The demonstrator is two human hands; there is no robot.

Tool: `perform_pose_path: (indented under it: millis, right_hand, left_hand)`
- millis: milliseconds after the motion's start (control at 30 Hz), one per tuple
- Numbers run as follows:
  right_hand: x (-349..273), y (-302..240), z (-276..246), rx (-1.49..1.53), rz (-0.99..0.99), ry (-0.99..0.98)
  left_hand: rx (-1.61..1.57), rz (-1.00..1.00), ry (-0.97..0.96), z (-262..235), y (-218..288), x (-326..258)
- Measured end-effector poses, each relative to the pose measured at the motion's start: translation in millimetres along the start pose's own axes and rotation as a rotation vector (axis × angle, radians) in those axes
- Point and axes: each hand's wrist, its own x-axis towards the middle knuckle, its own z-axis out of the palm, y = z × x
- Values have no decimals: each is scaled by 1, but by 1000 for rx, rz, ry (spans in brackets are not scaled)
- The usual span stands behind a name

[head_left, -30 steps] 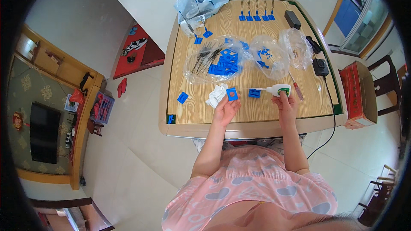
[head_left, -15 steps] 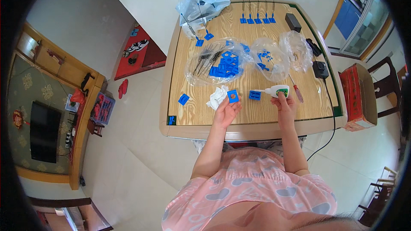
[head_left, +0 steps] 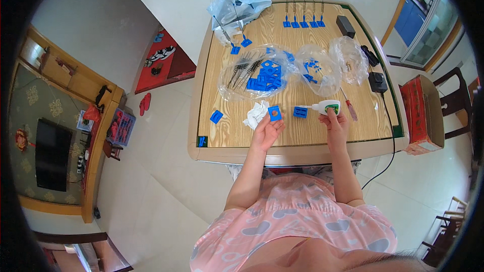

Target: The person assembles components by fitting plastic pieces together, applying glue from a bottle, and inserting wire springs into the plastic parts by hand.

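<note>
My left hand (head_left: 268,133) pinches a small blue plastic square (head_left: 274,114) with a round hole, held up beside a crumpled white tissue (head_left: 256,115). In my right hand (head_left: 337,125) is a white squeeze bottle (head_left: 326,107) with a green label, lying sideways with its thin nozzle pointing left. The nozzle tip reaches a slotted blue plastic block (head_left: 300,113) on the table; whether it touches cannot be made out. Another blue piece (head_left: 216,117) lies apart at the left. A red-handled screwdriver (head_left: 351,111) rests just right of the bottle.
Clear bags hold blue parts and springs (head_left: 262,78), small blue pieces (head_left: 315,73) and small metal bits (head_left: 348,63). Several finished spring pieces on blue bases (head_left: 303,23) stand at the back. A black box (head_left: 345,26) and a cabled black device (head_left: 377,82) sit on the right.
</note>
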Motion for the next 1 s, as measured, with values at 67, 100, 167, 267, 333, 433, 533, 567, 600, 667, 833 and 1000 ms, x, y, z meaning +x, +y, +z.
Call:
perform_pose_path:
  millis: [67,100,167,267,333,433,533,567,600,667,833,1000]
  right_hand:
    - [0,0,-1,10,-5,4]
    - [0,0,-2,24,-9,-3]
    - [0,-1,0,38,-11,-12]
    - [-1,-3,0,35,-21,-17]
    - [0,-1,-1,28,-16,-16]
    - [0,0,-1,31,-14,-17]
    - [1,2,-2,28,-11,-17]
    - [1,3,-3,27,-10,-17]
    - [1,3,-3,27,-15,-16]
    - [1,3,-3,27,-19,-16]
    - [1,2,-2,24,-21,-24]
    - [0,2,-1,12,-10,-16]
  left_hand:
    - [2,0,-2,1,-1,0]
    - [4,-3,-10,1,0,1]
    - [6,-4,-18,0,0,0]
    - [-3,-9,-20,-2,0,0]
    - [-9,-6,-9,-2,0,0]
    - [-3,-10,-4,-2,0,0]
    - [-4,-13,-1,-1,1,0]
    - [-4,-13,-1,0,1,0]
    - [0,-9,-4,1,1,-1]
    - [4,-4,-8,2,1,-1]
    - [-1,-8,-1,2,0,0]
    - [9,1,-11,2,1,-1]
